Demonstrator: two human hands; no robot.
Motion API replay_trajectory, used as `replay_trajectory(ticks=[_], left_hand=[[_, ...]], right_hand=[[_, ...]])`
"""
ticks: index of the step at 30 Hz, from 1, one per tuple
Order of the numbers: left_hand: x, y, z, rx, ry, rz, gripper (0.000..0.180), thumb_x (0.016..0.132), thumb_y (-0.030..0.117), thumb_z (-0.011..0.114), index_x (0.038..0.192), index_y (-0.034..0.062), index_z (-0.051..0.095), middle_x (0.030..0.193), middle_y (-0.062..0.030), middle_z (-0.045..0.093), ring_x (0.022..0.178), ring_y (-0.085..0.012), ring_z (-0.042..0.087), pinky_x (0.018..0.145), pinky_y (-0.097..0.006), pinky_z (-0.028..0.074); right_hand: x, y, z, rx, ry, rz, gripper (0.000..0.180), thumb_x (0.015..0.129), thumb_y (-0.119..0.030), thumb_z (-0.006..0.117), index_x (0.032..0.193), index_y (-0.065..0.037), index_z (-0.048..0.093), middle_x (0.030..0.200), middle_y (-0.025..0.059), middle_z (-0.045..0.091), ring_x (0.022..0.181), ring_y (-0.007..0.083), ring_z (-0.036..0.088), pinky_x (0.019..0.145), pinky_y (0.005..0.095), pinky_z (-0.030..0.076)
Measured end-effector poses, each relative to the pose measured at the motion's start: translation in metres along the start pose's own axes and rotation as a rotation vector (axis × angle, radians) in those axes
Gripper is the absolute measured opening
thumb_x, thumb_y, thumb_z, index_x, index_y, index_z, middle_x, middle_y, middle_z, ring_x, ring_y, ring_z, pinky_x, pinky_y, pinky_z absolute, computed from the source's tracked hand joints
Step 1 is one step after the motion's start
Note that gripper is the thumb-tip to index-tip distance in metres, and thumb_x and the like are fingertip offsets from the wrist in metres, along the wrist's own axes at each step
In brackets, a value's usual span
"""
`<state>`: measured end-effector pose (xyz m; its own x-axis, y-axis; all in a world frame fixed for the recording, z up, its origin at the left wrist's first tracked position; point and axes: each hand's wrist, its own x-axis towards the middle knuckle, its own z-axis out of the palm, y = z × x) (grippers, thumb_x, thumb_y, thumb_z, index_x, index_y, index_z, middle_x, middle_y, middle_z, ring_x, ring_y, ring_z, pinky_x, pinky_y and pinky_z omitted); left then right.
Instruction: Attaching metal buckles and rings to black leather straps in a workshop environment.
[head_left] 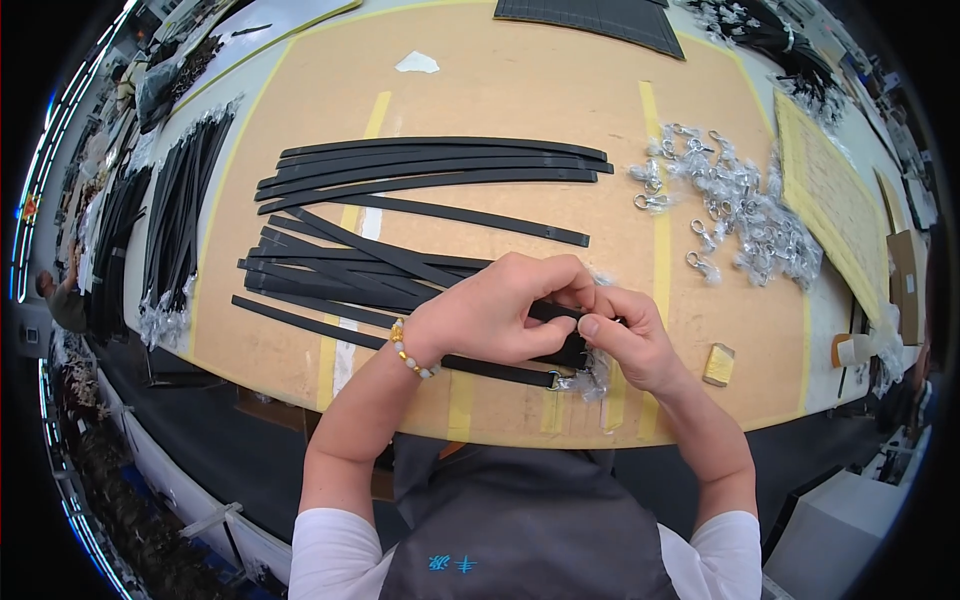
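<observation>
My left hand [505,310] and my right hand [632,338] meet at the right end of a pile of black straps [350,270]. Both are closed, fingertips pinched together around the end of a black strap [556,318]; the exact grip is partly hidden by my fingers. Just below them, a strap end carries a metal ring with clear plastic wrap [588,380]. Farther up the table lie several loose black straps [440,165], side by side. To the right of my hands spreads a heap of metal snap hooks [735,195] wrapped in clear plastic.
A small yellow block [718,365] lies right of my right hand. Bundled black straps [185,210] lie along the left side, with another bundle [775,35] at the far right. A dark ribbed mat [590,22] and a white scrap [417,62] are at the back. A tape roll [852,350] sits right.
</observation>
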<state>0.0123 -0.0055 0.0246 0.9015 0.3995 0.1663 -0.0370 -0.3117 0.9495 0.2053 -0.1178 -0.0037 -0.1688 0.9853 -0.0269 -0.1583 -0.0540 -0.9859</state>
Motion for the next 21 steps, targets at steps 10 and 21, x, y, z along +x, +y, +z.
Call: replay_trajectory(ticks=[10, 21], left_hand=[[-0.003, -0.020, -0.013, -0.307, -0.091, -0.108, 0.015, 0.091, 0.004, 0.070, 0.103, -0.0040, 0.065, 0.097, -0.0071, 0.068, 0.090, -0.0107, 0.063, 0.081, -0.027, 0.052], [0.012, -0.060, -0.025, 0.591, 0.278, 0.033, 0.015, 0.087, 0.008, 0.072, 0.100, 0.0024, 0.067, 0.095, -0.0074, 0.063, 0.096, -0.0280, 0.058, 0.087, -0.038, 0.049]], right_hand=[[0.002, -0.006, -0.004, -0.184, 0.011, 0.025, 0.034, 0.096, -0.020, 0.068, 0.073, -0.007, 0.047, 0.067, -0.0047, 0.047, 0.066, 0.0047, 0.040, 0.057, 0.0260, 0.034], [-0.021, -0.025, -0.131, -1.336, 0.608, 0.221, 0.023, 0.083, -0.017, 0.073, 0.097, -0.002, 0.063, 0.091, 0.0136, 0.068, 0.089, 0.0278, 0.066, 0.081, 0.0391, 0.051]])
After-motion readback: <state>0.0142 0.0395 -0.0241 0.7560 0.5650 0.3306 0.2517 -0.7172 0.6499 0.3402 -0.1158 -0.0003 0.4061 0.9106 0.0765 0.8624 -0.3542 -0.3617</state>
